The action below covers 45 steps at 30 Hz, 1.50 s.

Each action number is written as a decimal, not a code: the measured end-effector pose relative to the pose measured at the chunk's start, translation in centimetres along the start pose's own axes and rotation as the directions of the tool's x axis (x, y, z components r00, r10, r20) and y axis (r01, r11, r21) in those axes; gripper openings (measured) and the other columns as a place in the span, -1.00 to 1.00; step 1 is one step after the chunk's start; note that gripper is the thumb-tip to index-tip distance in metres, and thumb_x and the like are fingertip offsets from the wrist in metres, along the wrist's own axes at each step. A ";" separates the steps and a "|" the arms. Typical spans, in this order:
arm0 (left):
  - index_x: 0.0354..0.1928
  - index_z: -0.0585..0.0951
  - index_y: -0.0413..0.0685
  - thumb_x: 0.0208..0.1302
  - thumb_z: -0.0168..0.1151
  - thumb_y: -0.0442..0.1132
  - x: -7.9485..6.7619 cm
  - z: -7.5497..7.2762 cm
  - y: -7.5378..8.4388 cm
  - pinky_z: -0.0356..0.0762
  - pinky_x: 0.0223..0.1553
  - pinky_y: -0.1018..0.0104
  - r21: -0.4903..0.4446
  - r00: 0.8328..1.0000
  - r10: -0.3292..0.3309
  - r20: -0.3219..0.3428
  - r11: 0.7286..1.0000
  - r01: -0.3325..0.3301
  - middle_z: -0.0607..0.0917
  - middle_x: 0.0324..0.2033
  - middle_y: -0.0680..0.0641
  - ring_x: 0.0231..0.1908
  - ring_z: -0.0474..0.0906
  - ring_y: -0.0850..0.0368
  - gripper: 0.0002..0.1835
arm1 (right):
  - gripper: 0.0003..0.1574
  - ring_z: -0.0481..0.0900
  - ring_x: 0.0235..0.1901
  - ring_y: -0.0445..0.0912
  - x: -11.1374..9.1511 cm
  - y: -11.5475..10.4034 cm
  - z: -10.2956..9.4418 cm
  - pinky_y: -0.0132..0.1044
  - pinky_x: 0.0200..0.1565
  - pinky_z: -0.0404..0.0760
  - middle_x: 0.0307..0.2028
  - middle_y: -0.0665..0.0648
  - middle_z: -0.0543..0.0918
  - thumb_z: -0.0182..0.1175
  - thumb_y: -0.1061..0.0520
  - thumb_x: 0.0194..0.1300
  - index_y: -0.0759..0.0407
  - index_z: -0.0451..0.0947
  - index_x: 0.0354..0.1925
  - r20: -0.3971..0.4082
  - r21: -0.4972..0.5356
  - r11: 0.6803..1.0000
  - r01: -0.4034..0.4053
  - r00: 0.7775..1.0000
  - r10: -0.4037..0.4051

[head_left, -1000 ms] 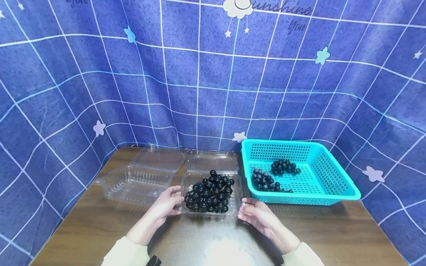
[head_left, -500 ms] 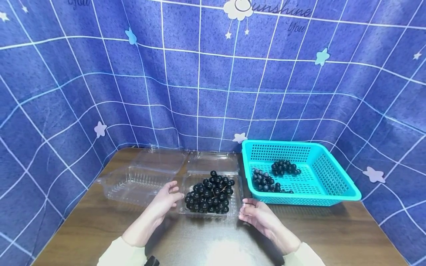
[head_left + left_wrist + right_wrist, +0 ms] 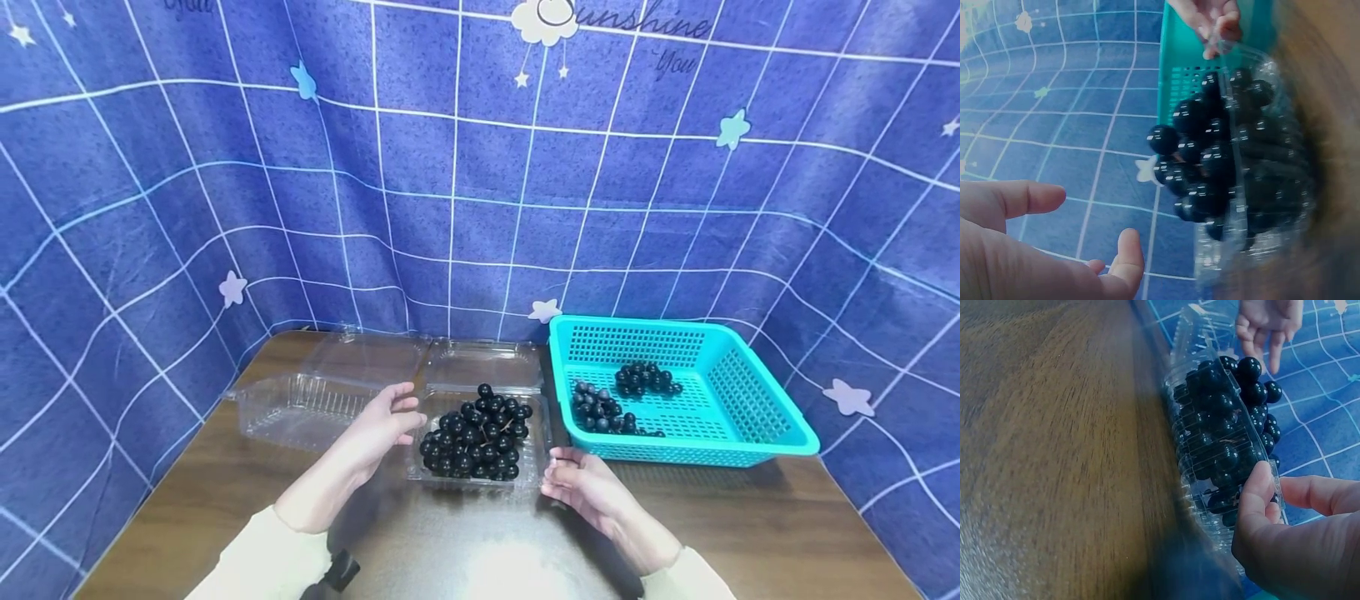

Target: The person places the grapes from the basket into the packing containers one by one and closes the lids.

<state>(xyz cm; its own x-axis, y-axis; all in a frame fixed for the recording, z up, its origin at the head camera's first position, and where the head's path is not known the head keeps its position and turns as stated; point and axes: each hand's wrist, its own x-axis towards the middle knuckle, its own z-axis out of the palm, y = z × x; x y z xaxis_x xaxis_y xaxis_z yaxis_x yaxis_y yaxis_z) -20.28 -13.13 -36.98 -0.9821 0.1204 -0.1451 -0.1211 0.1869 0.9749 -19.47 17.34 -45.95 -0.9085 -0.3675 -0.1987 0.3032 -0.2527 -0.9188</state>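
Note:
A bunch of black grapes (image 3: pixel 476 437) lies heaped in a clear plastic clamshell box (image 3: pixel 536 462) on the table, rising above its rim. The box's lid (image 3: pixel 483 364) is folded back behind it. My right hand (image 3: pixel 585 487) pinches the box's right rim between thumb and fingers, as the right wrist view shows with the thumb (image 3: pixel 1257 484) against the edge. To the left, my left hand (image 3: pixel 378 429) has its fingers spread and holds nothing. In the left wrist view a gap shows between its fingers (image 3: pixel 1125 256) and the grapes.
Another clear clamshell box (image 3: pixel 281 417) with its lid raised back stands left, partly behind my left hand. At right is a turquoise basket (image 3: pixel 675 450) holding two bunches of dark grapes (image 3: pixel 645 379). A blue patterned curtain (image 3: pixel 487 225) closes off the table's back.
My left hand has let go of the box's left side and moved up, fingers opening. The right hand stays at the rim. The box and grapes have hardly moved.

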 end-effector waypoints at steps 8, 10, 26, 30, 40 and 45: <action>0.38 0.03 -0.32 0.22 0.07 -0.36 0.8 -0.2 3.0 0.51 -0.01 0.18 0.049 0.998 0.042 0.038 0.998 -0.044 0.24 0.27 -0.36 0.15 0.37 -0.19 -0.28 | -0.42 0.52 -0.35 -0.18 -0.1 -0.2 -0.1 -0.30 -0.10 0.62 -0.37 0.03 0.48 0.01 0.46 0.17 0.47 0.00 0.11 -0.010 0.005 1.000 -0.005 1.000 0.005; 0.38 0.03 -0.31 0.22 0.08 -0.35 1.2 -0.2 3.8 0.51 -0.05 0.22 0.059 0.998 0.049 0.046 0.997 -0.052 0.24 0.27 -0.34 0.14 0.39 -0.17 -0.27 | -0.42 0.52 -0.35 -0.18 -0.1 -0.2 -0.1 -0.30 -0.09 0.61 -0.37 0.03 0.48 0.01 0.46 0.17 0.47 0.00 0.11 -0.011 0.007 1.000 -0.005 1.000 0.006; 0.40 0.00 -0.28 0.28 0.03 -0.38 3.7 -0.5 9.2 0.49 0.05 0.14 0.027 0.991 0.100 0.084 0.994 -0.102 0.20 0.32 -0.35 0.24 0.29 -0.18 -0.30 | -0.44 0.54 -0.36 -0.18 -0.1 0.1 -0.4 -0.28 -0.08 0.62 -0.37 0.04 0.49 0.01 0.44 0.19 0.45 0.00 0.10 0.018 0.035 0.999 -0.018 1.000 0.017; 0.41 -0.01 -0.28 0.30 -0.02 -0.37 4.5 -0.5 9.7 0.39 0.17 0.02 -0.022 0.992 0.072 0.100 0.997 -0.070 0.21 0.31 -0.36 0.27 0.22 -0.19 -0.32 | -0.47 0.54 -0.37 -0.19 -0.1 0.1 -0.4 -0.30 -0.10 0.62 -0.37 0.04 0.50 -0.01 0.42 0.22 0.44 0.00 0.09 0.030 0.040 0.999 -0.024 0.999 0.023; 0.40 0.01 -0.31 0.34 -0.06 -0.40 6.7 -0.6 10.8 0.28 0.29 0.01 -0.096 0.989 0.027 0.143 0.995 -0.013 0.23 0.31 -0.36 0.30 0.21 -0.23 -0.37 | -0.48 0.55 -0.37 -0.19 -0.1 0.1 -0.4 -0.30 -0.09 0.62 -0.37 0.03 0.49 -0.02 0.41 0.22 0.42 -0.01 0.08 0.050 0.047 0.998 -0.032 0.998 0.030; 0.40 0.02 -0.32 0.35 -0.10 -0.41 8.0 -0.8 11.2 0.24 0.32 0.03 -0.109 0.993 -0.002 0.122 0.994 0.015 0.23 0.32 -0.35 0.31 0.21 -0.21 -0.39 | -0.52 0.56 -0.37 -0.19 0.0 0.2 -0.3 -0.30 -0.09 0.62 -0.38 0.03 0.50 -0.03 0.41 0.23 0.40 0.01 0.06 0.053 0.050 0.998 -0.030 0.998 0.028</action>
<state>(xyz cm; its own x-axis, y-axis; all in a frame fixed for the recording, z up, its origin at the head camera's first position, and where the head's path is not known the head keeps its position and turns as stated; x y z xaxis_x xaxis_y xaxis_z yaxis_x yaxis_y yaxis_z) -29.65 -10.89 -27.12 -0.9570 0.2377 -0.1661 -0.1509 0.0810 0.9852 -19.47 17.59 -46.28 -0.8833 -0.4212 -0.2058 0.3445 -0.2856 -0.8943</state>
